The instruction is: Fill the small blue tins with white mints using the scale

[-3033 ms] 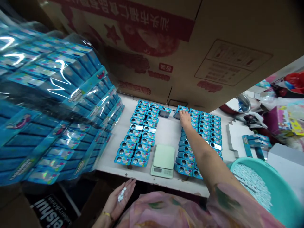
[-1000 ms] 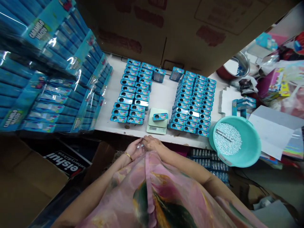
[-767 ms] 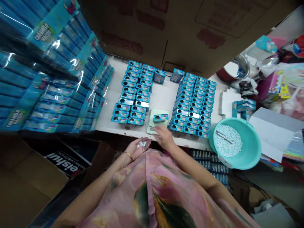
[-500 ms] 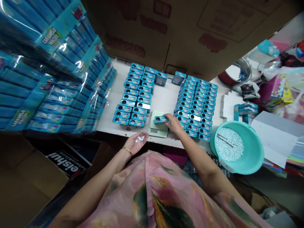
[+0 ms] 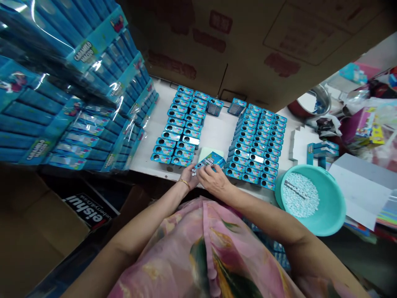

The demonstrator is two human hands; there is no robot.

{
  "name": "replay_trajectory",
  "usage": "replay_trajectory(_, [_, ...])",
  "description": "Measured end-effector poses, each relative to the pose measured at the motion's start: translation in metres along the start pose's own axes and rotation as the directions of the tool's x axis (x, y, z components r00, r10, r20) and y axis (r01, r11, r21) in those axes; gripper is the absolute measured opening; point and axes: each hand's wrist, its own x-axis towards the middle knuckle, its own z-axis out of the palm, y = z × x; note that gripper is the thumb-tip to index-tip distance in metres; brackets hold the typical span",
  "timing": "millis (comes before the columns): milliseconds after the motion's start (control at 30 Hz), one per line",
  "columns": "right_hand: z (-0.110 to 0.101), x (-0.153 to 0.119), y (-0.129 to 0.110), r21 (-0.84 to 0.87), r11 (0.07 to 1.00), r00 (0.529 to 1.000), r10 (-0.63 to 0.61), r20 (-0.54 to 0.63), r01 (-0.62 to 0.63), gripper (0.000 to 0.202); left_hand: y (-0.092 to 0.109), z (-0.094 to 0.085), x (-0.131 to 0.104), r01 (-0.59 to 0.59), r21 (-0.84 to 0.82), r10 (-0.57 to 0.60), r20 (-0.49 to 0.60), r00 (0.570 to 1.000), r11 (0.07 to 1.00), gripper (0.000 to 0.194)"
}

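Observation:
My right hand (image 5: 214, 180) grips a small blue candy box (image 5: 213, 159), tipped over with its printed broad face up and one end toward my left palm. Cupped right beside it, my left hand (image 5: 187, 178) holds a few small white candies (image 5: 194, 171) by the box's end. Whether candies are passing between palm and box cannot be made out. Below the box lies a pale green scale (image 5: 204, 152), mostly covered by the box and hands. Rows of blue boxes with dark round openings stand at left (image 5: 176, 122) and right (image 5: 249, 149) of the scale.
Wrapped packs of blue boxes (image 5: 102, 74) are stacked at left. A large cardboard carton (image 5: 242, 49) stands behind the white table (image 5: 214, 128). At right is a turquoise basin (image 5: 333, 207) with many white candies and a dark strip, beside white card pieces (image 5: 359, 188).
My right hand has lifted the box off the scale, tipped it and brought it against my left hand. My left hand has moved right and curled more around the candies.

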Motion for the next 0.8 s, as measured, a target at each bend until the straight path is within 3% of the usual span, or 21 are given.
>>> replay_trajectory(200, [-0.005,-0.012,0.01,0.071,0.994,0.997,0.078,0.019,-0.079,0.032,-0.006,0.006,0.001,-0.02,-0.04,0.018,-0.048,0.999,0.999,0.02])
replay_trajectory(300, [0.003,-0.017,0.026,0.156,0.959,0.971,0.234,0.039,-0.238,0.032,-0.006,0.002,0.001,-0.055,-0.054,0.052,-0.063,0.997,0.997,0.019])
replay_trajectory(400, [0.023,-0.021,0.045,0.342,0.858,0.916,0.4,0.022,-0.383,0.037,-0.004,-0.004,-0.003,-0.058,-0.043,0.056,-0.057,0.997,0.997,0.017])
replay_trajectory(533, [0.059,-0.021,0.057,0.593,0.718,0.881,0.472,-0.028,-0.365,0.036,0.002,-0.011,-0.011,-0.076,-0.024,0.074,-0.082,0.994,0.997,0.016])
replay_trajectory(633, [0.078,-0.021,0.06,0.677,0.63,0.842,0.538,-0.027,-0.38,0.033,0.007,-0.019,-0.017,-0.095,-0.031,0.091,-0.111,0.99,0.995,0.018])
replay_trajectory(700, [0.079,-0.024,0.06,0.67,0.626,0.833,0.553,-0.021,-0.399,0.036,0.011,-0.029,-0.022,-0.087,-0.017,0.085,-0.112,0.99,0.996,0.018])
replay_trajectory(800, [0.065,-0.033,0.051,0.55,0.723,0.845,0.532,-0.056,-0.419,0.046,0.012,-0.045,-0.031,-0.073,0.016,0.074,-0.111,0.991,0.997,0.017])
